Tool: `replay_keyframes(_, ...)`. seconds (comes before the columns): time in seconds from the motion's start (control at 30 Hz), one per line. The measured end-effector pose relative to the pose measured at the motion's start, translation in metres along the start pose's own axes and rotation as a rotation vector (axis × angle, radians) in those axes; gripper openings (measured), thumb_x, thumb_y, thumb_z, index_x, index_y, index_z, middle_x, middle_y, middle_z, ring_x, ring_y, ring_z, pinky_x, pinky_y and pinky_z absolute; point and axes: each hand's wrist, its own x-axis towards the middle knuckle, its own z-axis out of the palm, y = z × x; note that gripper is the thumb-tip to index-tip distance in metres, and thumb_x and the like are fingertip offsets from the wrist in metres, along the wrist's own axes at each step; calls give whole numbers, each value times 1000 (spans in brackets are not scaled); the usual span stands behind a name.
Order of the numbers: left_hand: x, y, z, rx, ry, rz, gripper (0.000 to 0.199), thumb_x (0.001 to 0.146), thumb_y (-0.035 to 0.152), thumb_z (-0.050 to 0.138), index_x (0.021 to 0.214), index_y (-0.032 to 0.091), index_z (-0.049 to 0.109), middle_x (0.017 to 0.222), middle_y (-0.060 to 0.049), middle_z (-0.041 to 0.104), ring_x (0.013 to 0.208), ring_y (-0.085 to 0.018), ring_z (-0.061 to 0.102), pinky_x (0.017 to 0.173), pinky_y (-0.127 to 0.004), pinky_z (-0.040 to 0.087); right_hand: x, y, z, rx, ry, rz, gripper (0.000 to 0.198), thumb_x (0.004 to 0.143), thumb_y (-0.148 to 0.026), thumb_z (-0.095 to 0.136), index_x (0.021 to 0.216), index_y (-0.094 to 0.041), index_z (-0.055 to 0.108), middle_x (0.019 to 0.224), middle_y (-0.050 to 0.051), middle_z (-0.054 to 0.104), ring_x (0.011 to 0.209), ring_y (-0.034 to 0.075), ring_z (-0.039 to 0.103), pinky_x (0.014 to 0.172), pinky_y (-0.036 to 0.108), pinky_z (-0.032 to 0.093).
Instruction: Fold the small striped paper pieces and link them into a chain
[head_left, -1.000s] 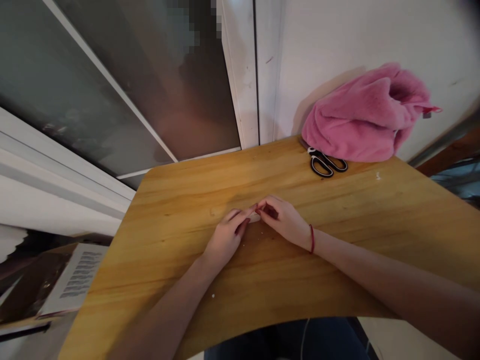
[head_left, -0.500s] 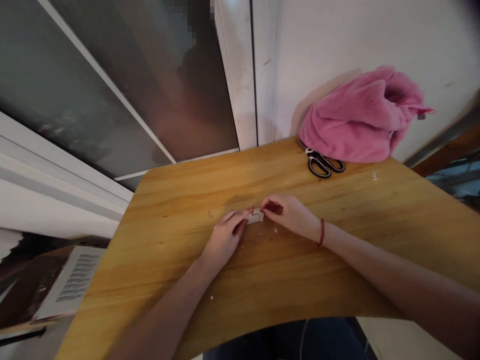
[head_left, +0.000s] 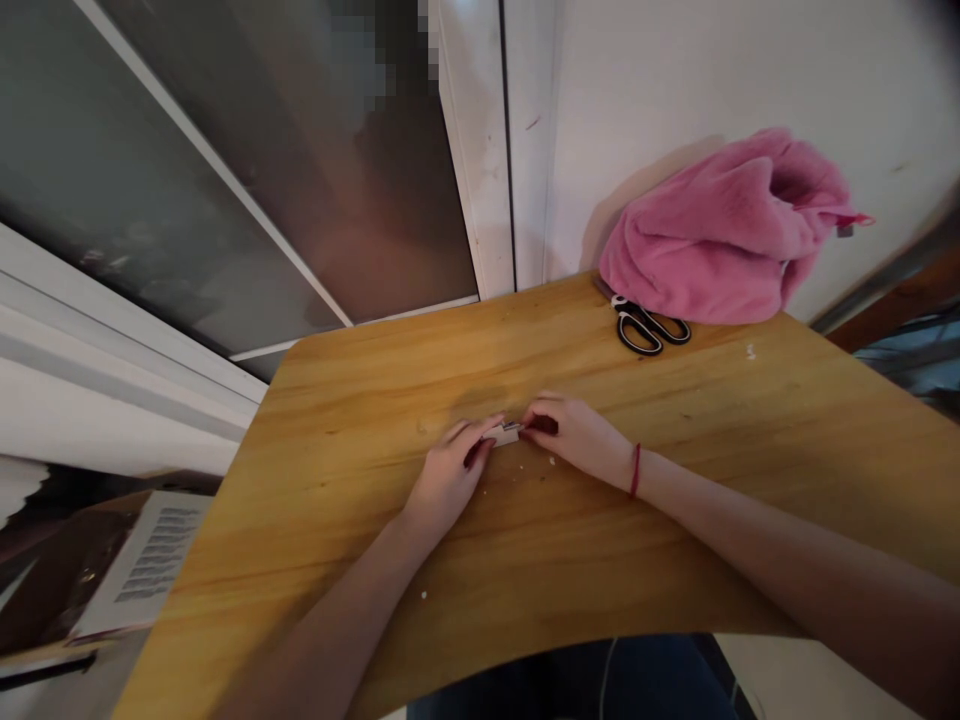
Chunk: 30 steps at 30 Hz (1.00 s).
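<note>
A small white paper box (head_left: 507, 437) lies near the middle of the wooden table (head_left: 337, 520), with a dark line along its top edge. My left hand (head_left: 450, 468) grips its left end between thumb and fingers. At the other end, my right hand (head_left: 568, 432) pinches at the edge with thumb and forefinger, a red cord around its wrist. Both fingertips cover parts of the box, so its full shape is hidden.
Black-handled scissors (head_left: 646, 328) lie at the back, partly under a pink plush bag (head_left: 727, 235) against the wall. Tiny white scraps dot the table. A printed cardboard box (head_left: 146, 560) stands to the left, below the tabletop. A sliding glass door (head_left: 300, 180) borders the back.
The flap that stood up at the box's right end is folded down. My right hand has shifted slightly left and down; my left hand stays in place.
</note>
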Motion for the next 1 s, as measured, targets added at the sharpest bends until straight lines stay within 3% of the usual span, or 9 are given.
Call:
replay_keyframes(0.1, 0, -2, 1, -18, 6, 3, 31, 85, 18, 47, 114, 26, 56, 96, -3, 62, 83, -13, 58, 77, -27, 49, -3, -3, 4, -5, 9, -5, 2, 77, -18, 55, 77, -16, 56, 75, 2, 57, 68, 12, 51, 62, 23, 39)
replay_keyframes(0.3, 0, -1, 1, -28, 12, 3, 30, 85, 19, 48, 113, 25, 56, 95, -3, 62, 84, -12, 58, 77, -26, 49, -7, -11, 5, 117, 52, 67, 19, 80, -16, 47, 97, -18, 53, 81, 1, 61, 69, 11, 56, 64, 23, 42)
replay_keyframes(0.47, 0, 0, 0, -28, 7, 0, 30, 85, 18, 48, 113, 25, 56, 96, -3, 62, 85, -13, 58, 77, -27, 49, -7, -12, 10, 89, 7, -9, 24, 84, -16, 41, 106, -17, 48, 91, 5, 61, 81, 14, 57, 73, 27, 43)
replay_keyframes(0.63, 0, -1, 1, -41, 21, 55, 29, 85, 17, 48, 112, 25, 56, 96, -3, 63, 86, -12, 59, 78, -26, 49, -8, -15, 7, 89, -43, 22, 34, 86, -24, 42, 119, -16, 41, 80, 3, 58, 69, 13, 54, 65, 26, 42)
replay_keyframes(0.7, 0, -1, 1, -35, 14, 82, 31, 84, 15, 48, 113, 25, 56, 98, -3, 63, 89, -12, 59, 80, -27, 48, -7, -16, 6, 34, -65, -11, 36, 83, -27, 49, 117, -15, 45, 79, 3, 58, 67, 13, 53, 62, 25, 40)
replay_keyframes(0.87, 1, 2, -1, -9, 18, 98, 33, 84, 13, 48, 113, 26, 55, 97, -2, 62, 88, -12, 59, 81, -26, 49, -5, -14, 10, -100, -47, -104, 12, 80, -17, 49, 89, -14, 56, 82, 4, 58, 65, 11, 50, 61, 23, 36)
replay_keyframes(1.0, 2, 5, -2, -1, 29, 113, 27, 84, 16, 49, 108, 24, 57, 96, -2, 61, 88, -11, 58, 81, -26, 48, -4, -14, 11, -89, -30, -85, 11, 80, -20, 51, 89, -15, 56, 80, 3, 58, 65, 10, 50, 60, 22, 36)
